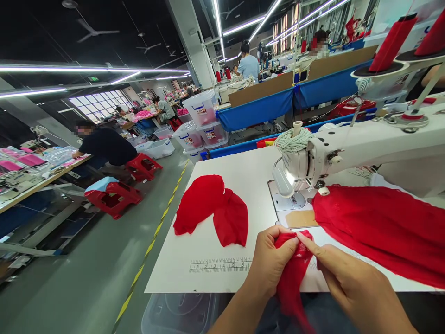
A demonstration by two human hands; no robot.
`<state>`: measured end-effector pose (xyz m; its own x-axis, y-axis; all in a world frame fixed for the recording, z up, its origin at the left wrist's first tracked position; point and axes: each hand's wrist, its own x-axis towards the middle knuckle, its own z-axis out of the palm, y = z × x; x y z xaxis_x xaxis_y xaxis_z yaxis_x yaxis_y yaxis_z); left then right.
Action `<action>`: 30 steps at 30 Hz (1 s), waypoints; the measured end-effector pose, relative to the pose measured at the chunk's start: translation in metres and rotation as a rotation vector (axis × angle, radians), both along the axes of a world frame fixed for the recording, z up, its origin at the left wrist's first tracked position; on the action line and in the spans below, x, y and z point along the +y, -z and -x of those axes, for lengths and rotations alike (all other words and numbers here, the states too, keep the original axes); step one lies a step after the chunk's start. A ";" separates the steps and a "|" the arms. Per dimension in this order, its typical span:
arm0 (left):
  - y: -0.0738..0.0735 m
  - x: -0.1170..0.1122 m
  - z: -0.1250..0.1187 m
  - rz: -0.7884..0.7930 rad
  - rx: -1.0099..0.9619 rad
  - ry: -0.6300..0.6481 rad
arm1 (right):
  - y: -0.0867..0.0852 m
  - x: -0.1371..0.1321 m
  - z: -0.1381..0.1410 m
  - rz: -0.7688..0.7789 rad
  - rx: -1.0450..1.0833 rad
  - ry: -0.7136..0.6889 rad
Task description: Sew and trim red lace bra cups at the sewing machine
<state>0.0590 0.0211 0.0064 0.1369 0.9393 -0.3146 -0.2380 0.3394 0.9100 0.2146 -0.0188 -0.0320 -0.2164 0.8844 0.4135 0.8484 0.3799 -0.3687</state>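
Near the table's front edge, my left hand point(273, 257) pinches a piece of red fabric point(292, 283) between thumb and fingers. My right hand point(347, 269) grips the same piece from the other side, its thumb and forefinger close to my left thumb. The fabric's loose end hangs down past the table edge. Two cut red fabric pieces point(201, 202) lie overlapping on the white table point(167, 273), left of my hands. Behind my hands stands a white sewing machine point(375, 144). A larger gathered red fabric point(378, 227) is spread from beside its needle area toward the right.
A printed ruler point(222, 265) runs along the table's front. Red thread cones point(392, 44) stand on holders above the machine. Clear plastic bins point(201, 109) are stacked behind the table. A red stool point(113, 197) and a seated co-worker point(107, 144) are across the aisle to the left.
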 end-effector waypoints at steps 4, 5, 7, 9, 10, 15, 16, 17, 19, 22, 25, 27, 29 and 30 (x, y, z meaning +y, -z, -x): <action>0.001 -0.001 0.000 -0.004 -0.003 -0.014 | 0.002 0.000 0.002 0.073 0.134 -0.018; 0.002 -0.001 0.000 0.000 -0.026 -0.011 | 0.002 0.000 0.003 0.101 0.201 -0.029; 0.005 -0.001 0.001 0.013 -0.087 -0.001 | 0.001 0.000 0.006 0.160 0.371 -0.048; 0.008 -0.001 0.002 0.032 -0.159 0.009 | -0.001 0.001 0.008 0.225 0.556 -0.054; 0.009 -0.001 0.003 0.042 -0.190 0.008 | -0.002 0.001 0.009 0.263 0.640 -0.049; 0.011 -0.002 0.004 0.089 -0.272 0.015 | -0.007 0.003 0.012 0.486 0.961 0.003; 0.011 -0.002 0.004 0.101 -0.282 0.020 | -0.007 0.003 0.013 0.514 1.006 0.010; 0.011 -0.002 0.004 0.114 -0.291 0.023 | -0.007 0.003 0.013 0.531 1.040 0.019; 0.011 -0.002 0.004 0.134 -0.300 0.022 | -0.007 0.003 0.013 0.533 1.074 0.033; 0.012 -0.002 0.004 0.136 -0.298 0.016 | -0.005 0.002 0.010 0.458 0.983 -0.009; 0.012 -0.003 0.004 0.127 -0.299 0.017 | -0.002 0.001 0.005 0.298 0.751 -0.091; 0.011 -0.004 0.003 0.119 -0.291 0.016 | 0.000 0.002 0.001 0.191 0.599 -0.136; 0.009 -0.004 0.002 0.107 -0.267 0.017 | 0.001 0.003 -0.003 0.123 0.487 -0.183; 0.007 -0.005 0.001 0.099 -0.250 0.013 | 0.001 0.004 -0.004 0.100 0.452 -0.202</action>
